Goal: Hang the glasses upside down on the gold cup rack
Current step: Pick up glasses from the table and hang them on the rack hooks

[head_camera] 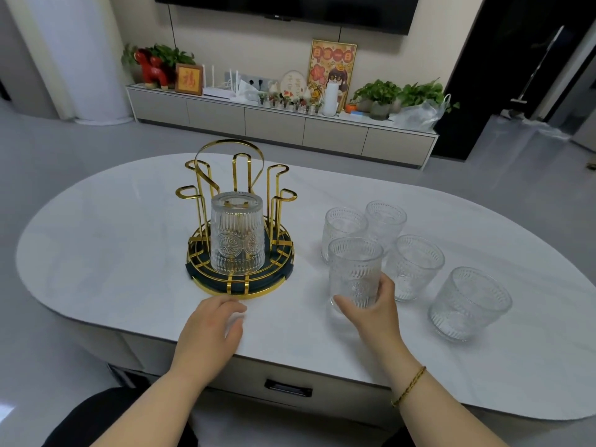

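Nearest, the left hand (211, 327) rests flat on the white table (96, 253) just in front of the gold cup rack (238, 221), its fingers (233, 309) loosely spread and holding nothing; it seems placed there to steady the rack's round base when the next glass arrives. The right hand (374, 309) has its fingers wrapped around the lower part of an upright glass (354, 272), thumb on the near side. Gripping low likely leaves the rim free for turning it over. Whether that glass touches the table or is just lifted is hard to tell through the clear walls. Behind and beside it four more glasses (416, 266) stand mouth up, close together. On the rack, one inverted glass (236, 232) already sits over the nearest prong, while the farther prongs stand bare.
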A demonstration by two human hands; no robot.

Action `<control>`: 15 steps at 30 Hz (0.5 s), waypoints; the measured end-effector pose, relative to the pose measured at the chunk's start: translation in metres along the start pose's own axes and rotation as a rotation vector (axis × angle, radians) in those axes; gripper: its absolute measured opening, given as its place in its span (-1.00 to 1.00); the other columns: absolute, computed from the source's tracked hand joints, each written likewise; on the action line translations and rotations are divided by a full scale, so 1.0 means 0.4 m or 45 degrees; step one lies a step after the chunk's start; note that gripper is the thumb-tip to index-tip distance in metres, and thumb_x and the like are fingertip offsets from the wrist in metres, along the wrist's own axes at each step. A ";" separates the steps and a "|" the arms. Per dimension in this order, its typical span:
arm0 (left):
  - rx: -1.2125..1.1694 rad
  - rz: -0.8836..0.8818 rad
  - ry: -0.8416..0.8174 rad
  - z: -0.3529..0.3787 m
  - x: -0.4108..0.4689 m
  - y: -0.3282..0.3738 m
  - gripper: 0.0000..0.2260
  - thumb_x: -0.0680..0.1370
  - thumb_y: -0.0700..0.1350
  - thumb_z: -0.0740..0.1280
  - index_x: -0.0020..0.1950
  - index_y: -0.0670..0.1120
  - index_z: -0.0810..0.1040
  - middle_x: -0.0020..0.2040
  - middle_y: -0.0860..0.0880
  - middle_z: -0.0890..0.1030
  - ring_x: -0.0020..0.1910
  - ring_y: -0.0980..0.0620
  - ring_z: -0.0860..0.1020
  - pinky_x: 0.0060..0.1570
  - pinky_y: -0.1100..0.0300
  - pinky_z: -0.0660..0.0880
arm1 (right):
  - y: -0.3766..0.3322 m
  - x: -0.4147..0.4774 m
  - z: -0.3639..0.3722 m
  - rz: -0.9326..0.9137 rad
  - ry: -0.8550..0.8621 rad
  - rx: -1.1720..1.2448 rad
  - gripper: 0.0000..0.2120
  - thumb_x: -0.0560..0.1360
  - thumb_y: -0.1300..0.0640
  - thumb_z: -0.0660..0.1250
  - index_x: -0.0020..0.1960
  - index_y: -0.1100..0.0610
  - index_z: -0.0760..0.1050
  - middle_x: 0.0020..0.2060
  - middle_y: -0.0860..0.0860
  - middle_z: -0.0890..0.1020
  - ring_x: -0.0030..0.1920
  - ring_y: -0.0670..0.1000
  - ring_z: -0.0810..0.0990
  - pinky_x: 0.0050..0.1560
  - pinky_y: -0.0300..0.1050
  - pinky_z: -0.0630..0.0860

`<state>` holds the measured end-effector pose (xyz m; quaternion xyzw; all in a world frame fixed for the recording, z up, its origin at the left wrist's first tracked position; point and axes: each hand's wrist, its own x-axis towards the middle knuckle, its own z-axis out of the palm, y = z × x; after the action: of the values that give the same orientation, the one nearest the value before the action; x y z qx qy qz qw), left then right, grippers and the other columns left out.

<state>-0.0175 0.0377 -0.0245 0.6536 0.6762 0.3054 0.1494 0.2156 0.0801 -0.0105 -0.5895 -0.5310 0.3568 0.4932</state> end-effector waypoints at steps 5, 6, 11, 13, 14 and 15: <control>-0.070 -0.164 0.095 -0.019 0.012 -0.015 -0.79 0.47 -0.25 0.22 0.07 -0.16 0.54 0.18 -0.12 0.51 0.20 -0.06 0.38 0.19 0.12 0.28 | -0.123 -0.005 -0.043 -0.195 -0.111 -0.051 -0.44 0.23 0.21 0.48 0.08 -0.06 0.26 -0.06 -0.24 0.40 -0.05 -0.25 0.41 -0.32 -0.62 0.34; -0.081 -0.198 0.111 -0.023 0.017 -0.017 -0.78 0.47 -0.25 0.22 0.09 -0.16 0.53 0.20 -0.13 0.50 0.20 -0.08 0.37 0.20 0.10 0.29 | -0.154 -0.001 -0.052 -0.237 -0.132 -0.092 -0.45 0.24 0.20 0.48 0.08 -0.07 0.27 -0.05 -0.23 0.41 -0.06 -0.26 0.41 -0.32 -0.63 0.33; -0.075 -0.319 0.096 -0.024 0.032 -0.031 -0.68 0.47 -0.21 0.24 0.23 -0.18 0.41 0.31 -0.17 0.40 0.27 -0.14 0.34 0.25 0.01 0.28 | -0.296 0.037 -0.063 -0.319 -0.203 -0.267 -0.45 0.23 0.13 0.49 0.10 -0.03 0.28 0.01 -0.04 0.44 -0.09 -0.10 0.48 -0.30 -0.40 0.47; -0.046 -0.311 0.069 -0.022 0.038 -0.036 -0.65 0.48 -0.19 0.25 0.26 -0.17 0.38 0.33 -0.17 0.39 0.28 -0.14 0.35 0.27 0.01 0.26 | -0.343 0.063 -0.055 -0.351 -0.208 -0.405 -0.41 0.24 0.08 0.48 0.16 0.02 0.27 0.02 -0.03 0.42 -0.01 -0.03 0.43 -0.22 -0.32 0.38; -0.031 -0.307 0.057 -0.021 0.041 -0.039 -0.64 0.48 -0.18 0.24 0.27 -0.17 0.37 0.34 -0.16 0.38 0.29 -0.14 0.34 0.28 0.01 0.26 | -0.362 0.078 -0.049 -0.364 -0.214 -0.481 -0.39 0.24 0.05 0.48 0.18 0.04 0.26 0.01 -0.04 0.41 0.00 -0.03 0.40 -0.22 -0.31 0.34; -0.020 -0.307 0.051 -0.021 0.043 -0.042 -0.64 0.48 -0.17 0.24 0.28 -0.16 0.36 0.35 -0.16 0.36 0.30 -0.13 0.34 0.29 0.02 0.25 | -0.378 0.092 -0.042 -0.370 -0.228 -0.544 -0.38 0.24 0.03 0.48 0.20 0.06 0.26 0.00 -0.05 0.40 0.00 -0.03 0.39 -0.24 -0.30 0.31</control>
<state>-0.0377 0.0535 -0.0247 0.5600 0.7504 0.3035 0.1766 0.1967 0.1052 0.1430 -0.5638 -0.7148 0.2128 0.3548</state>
